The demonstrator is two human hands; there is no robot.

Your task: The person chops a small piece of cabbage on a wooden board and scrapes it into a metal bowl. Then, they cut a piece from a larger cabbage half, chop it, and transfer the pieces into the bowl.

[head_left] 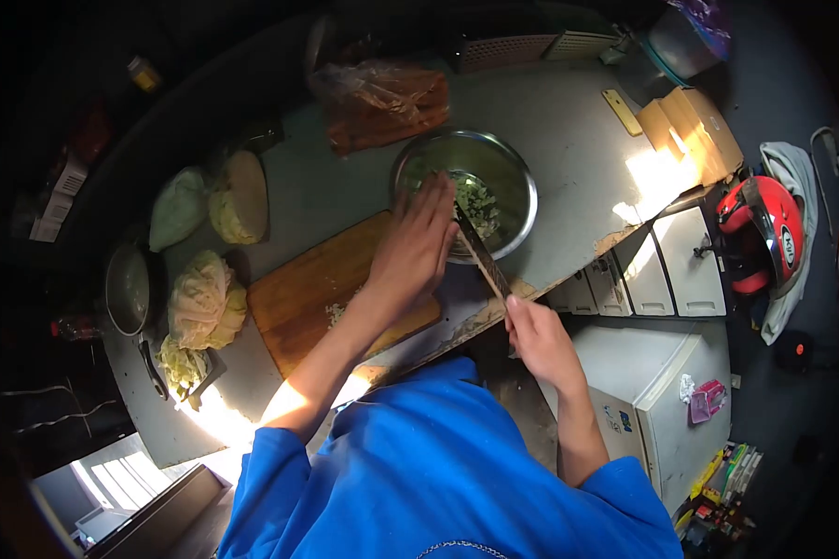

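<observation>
My right hand (539,337) is wrapped round the handle of a knife (482,255), whose blade angles up over the rim of a metal bowl (532,207). Beside the blade tip, my left hand (418,238) lies with its fingers stretched out and close together over the bowl's left side; whether it presses on the blade is hard to see. Chopped pale green vegetable (478,209) lies inside the bowl. Under my left forearm is a wooden cutting board (294,303), with a few small chopped bits (335,314) on it.
Left of the board are a cabbage (205,303), more cut greens (183,365) and a frying pan (129,291). A plastic-wrapped reddish-brown package (387,107) is behind the bowl. A phone (622,113) and cardboard box (704,140) are at far right; a red helmet (764,228) sits beyond.
</observation>
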